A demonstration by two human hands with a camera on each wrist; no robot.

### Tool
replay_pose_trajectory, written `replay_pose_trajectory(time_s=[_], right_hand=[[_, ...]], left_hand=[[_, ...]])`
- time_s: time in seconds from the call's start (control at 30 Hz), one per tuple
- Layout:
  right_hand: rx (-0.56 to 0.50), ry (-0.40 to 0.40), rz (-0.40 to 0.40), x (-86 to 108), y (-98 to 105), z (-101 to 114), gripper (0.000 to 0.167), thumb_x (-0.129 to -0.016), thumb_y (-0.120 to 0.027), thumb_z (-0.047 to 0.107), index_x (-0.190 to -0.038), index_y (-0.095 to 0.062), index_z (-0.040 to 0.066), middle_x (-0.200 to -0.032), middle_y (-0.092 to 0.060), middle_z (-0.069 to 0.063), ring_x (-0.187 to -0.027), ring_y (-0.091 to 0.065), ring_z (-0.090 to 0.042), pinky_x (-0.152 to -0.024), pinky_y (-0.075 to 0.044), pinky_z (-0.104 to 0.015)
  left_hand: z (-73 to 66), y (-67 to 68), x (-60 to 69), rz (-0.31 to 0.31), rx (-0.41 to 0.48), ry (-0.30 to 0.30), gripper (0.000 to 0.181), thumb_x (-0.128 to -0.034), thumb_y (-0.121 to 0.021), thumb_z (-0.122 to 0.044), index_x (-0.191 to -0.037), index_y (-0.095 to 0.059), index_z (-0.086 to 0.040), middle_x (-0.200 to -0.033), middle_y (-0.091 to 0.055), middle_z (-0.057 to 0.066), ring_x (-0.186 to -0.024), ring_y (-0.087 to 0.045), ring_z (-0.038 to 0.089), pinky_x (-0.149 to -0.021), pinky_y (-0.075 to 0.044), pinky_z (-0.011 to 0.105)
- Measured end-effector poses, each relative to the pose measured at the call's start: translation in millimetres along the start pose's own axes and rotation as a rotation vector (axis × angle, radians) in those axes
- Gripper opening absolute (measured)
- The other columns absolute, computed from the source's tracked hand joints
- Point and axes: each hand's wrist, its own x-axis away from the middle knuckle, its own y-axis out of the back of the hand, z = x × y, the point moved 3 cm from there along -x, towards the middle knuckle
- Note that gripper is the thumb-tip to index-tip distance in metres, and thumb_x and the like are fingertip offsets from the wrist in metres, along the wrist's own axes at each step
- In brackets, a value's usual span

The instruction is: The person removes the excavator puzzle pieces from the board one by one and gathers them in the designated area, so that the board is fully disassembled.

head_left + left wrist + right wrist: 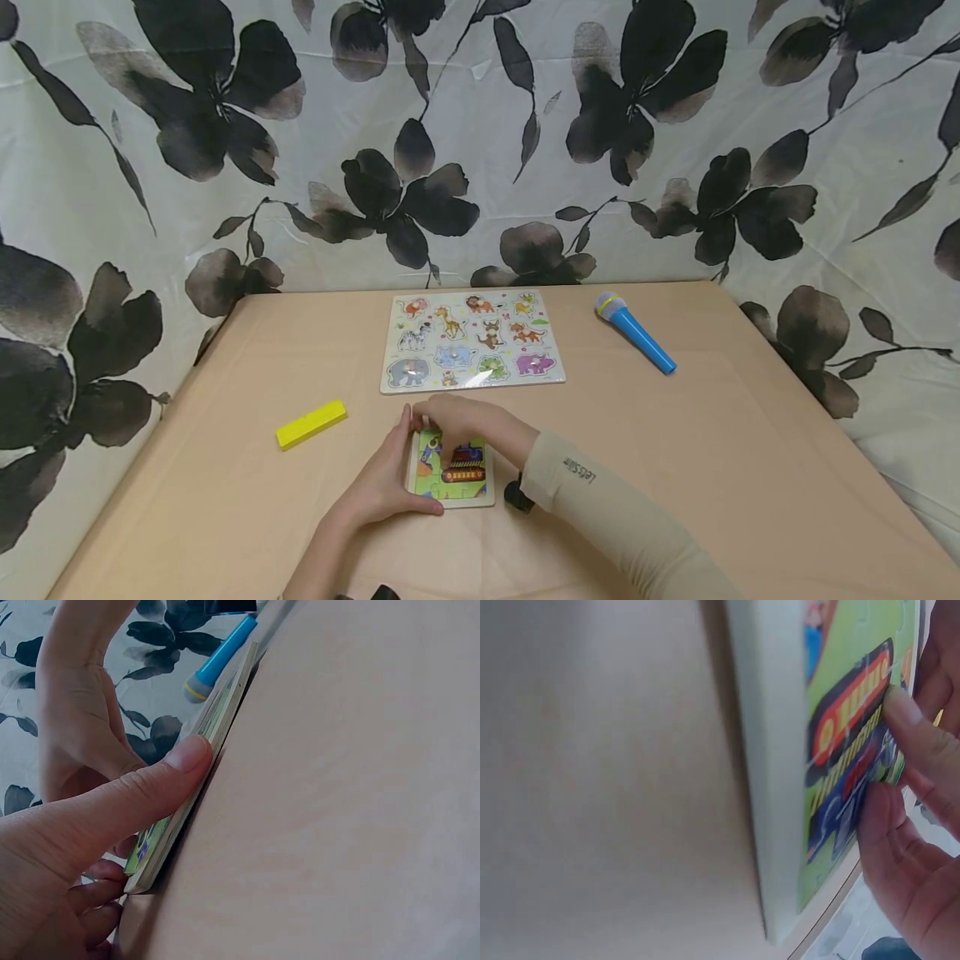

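Note:
A small jigsaw puzzle in a pale wooden tray lies near the table's front, showing a red and blue tracked vehicle on green. My left hand holds the tray from the left, its thumb on the near edge and its fingers by the far left corner. Over the puzzle's upper part bends my right hand. In the right wrist view, its thumb and a finger pinch at a puzzle piece whose edge looks slightly raised. The right hand hides part of the picture in the head view.
Behind the tray lies an animal puzzle board in shiny wrap. A yellow block lies to the left, and a blue toy microphone at the back right. Flowered cloth hangs behind the table.

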Motion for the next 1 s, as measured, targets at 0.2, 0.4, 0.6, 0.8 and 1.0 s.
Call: replay_pose_trajectory(time_s=[0.2,0.4,0.6,0.8,1.0], right_hand=[[-0.076,0.038,-0.044,1.5,1,-7,0.038,-0.068,-0.08,0.007,-0.1,-0.061,0.013,-0.087,-0.057,0.003,-0.076,-0.052,-0.007,-0.066,-0.045,-0.015],[-0.083,0.043,-0.07,1.3,1,-8,0.034,-0.069,-0.078,0.006,-0.099,-0.062,0.011,-0.086,-0.057,0.002,-0.072,-0.052,-0.006,-0.064,-0.045,-0.014],[-0.084,0.034,-0.095,2.0,0,-9,0.035,-0.068,-0.078,0.006,-0.1,-0.063,0.008,-0.086,-0.059,0.001,-0.071,-0.052,-0.006,-0.063,-0.045,-0.014],[-0.14,0.04,-0.123,5.6,2,-14,0.035,-0.068,-0.079,0.005,-0.099,-0.064,0.008,-0.085,-0.058,0.001,-0.07,-0.052,-0.007,-0.062,-0.046,-0.014],[-0.218,0.039,-0.137,17.1,7,-21,0.03,-0.069,-0.077,0.004,-0.096,-0.065,0.009,-0.084,-0.056,0.001,-0.066,-0.052,-0.009,-0.058,-0.046,-0.016]], left_hand=[[-0.7,0.3,0.7,-0.006,-0.009,-0.008,0.137,-0.0485,-0.089,-0.039,-0.147,0.001,-0.005,-0.149,-0.015,0.019,-0.135,-0.017,0.034,-0.107,-0.02,0.051],[-0.9,0.6,1.1,-0.01,-0.02,-0.017,0.136,-0.0493,-0.089,-0.04,-0.147,0.0,-0.005,-0.147,-0.022,0.017,-0.135,-0.019,0.034,-0.107,-0.02,0.052],[-0.6,-0.1,2.1,-0.009,-0.029,-0.016,0.135,-0.049,-0.088,-0.041,-0.147,-0.003,-0.005,-0.147,-0.023,0.015,-0.135,-0.019,0.033,-0.107,-0.02,0.052],[-1.1,0.0,2.9,-0.009,-0.055,-0.009,0.131,-0.0491,-0.088,-0.043,-0.147,-0.008,-0.005,-0.149,-0.02,0.017,-0.135,-0.017,0.035,-0.106,-0.02,0.053],[-2.0,-0.3,2.7,0.002,-0.08,0.009,0.125,-0.0506,-0.087,-0.044,-0.146,-0.016,-0.005,-0.149,-0.015,0.02,-0.135,-0.014,0.038,-0.105,-0.02,0.055]])
